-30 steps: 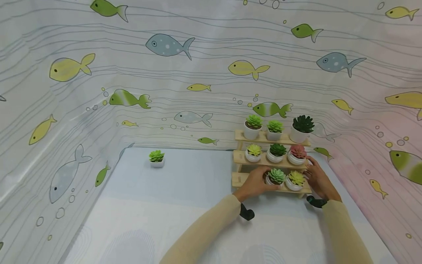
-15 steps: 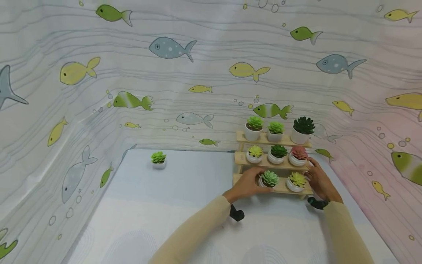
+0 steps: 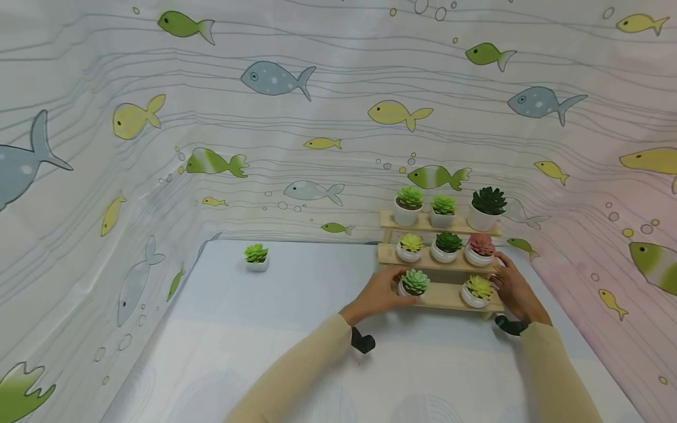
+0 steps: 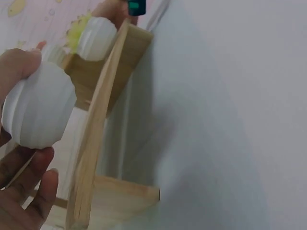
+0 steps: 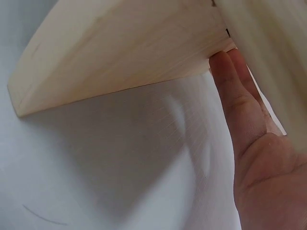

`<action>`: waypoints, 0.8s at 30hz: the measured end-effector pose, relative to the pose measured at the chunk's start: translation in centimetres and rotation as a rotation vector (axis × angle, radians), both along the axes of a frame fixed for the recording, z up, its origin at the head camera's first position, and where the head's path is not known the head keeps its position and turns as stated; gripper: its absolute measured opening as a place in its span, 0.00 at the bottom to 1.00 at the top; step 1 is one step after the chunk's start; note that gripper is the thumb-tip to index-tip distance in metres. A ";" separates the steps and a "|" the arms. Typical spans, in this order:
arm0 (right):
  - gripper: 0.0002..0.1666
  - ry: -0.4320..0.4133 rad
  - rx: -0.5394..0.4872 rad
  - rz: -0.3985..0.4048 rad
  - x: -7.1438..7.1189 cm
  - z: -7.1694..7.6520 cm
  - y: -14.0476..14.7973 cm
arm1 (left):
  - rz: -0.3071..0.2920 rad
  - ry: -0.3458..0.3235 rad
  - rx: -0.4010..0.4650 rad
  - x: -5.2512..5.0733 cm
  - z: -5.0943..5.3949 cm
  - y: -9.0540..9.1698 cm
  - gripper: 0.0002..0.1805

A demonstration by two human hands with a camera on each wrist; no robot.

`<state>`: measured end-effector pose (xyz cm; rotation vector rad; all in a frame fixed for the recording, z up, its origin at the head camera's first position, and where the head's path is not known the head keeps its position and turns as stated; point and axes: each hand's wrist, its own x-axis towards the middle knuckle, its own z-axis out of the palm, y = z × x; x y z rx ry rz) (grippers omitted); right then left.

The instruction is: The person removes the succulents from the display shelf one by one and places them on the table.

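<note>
Kinda tricky to see everything here, tbh: in the left wrist view the left hand (image 3: 378, 294) is cut off at the edge, and the pale green rosette succulent (image 3: 415, 282) in a ribbed white round pot (image 4: 41, 105) shows only its pot, leaves out of sight. Can't tell whether the pot's base touches the board. That hand is grasping the pot, thumb on one side and fingers on the other, so the plant sits right in its grip over the left end of the bottom tier of the light wooden three-tier stand (image 3: 449, 298). The right hand (image 3: 515, 292) is at the stand's right end, just beside the yellow succulent (image 3: 478, 286) in a white round pot. Its fingertips touch the wood, but its thumb is hidden in the right wrist view, so I can't tell if it's gripping or just resting there.
</note>
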<state>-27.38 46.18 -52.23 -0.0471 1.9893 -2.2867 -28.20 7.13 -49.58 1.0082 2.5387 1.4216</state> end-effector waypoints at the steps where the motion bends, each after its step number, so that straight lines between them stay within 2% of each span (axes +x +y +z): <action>1: 0.24 0.003 -0.007 0.003 0.0 -0.1 0.0 | -0.001 0.005 0.005 0.0 0.0 -0.3 0.38; 9: 0.25 0.008 -0.017 0.010 -0.1 -0.4 0.1 | 0.000 0.024 0.053 -0.8 -0.2 -2.7 0.35; 17: 0.25 0.004 -0.006 0.007 0.1 -0.3 0.0 | 0.062 0.061 0.042 -1.9 0.2 -5.7 0.36; 24: 0.24 0.023 -0.007 0.019 0.2 -0.3 0.1 | 0.123 0.076 0.066 -2.8 0.5 -8.3 0.37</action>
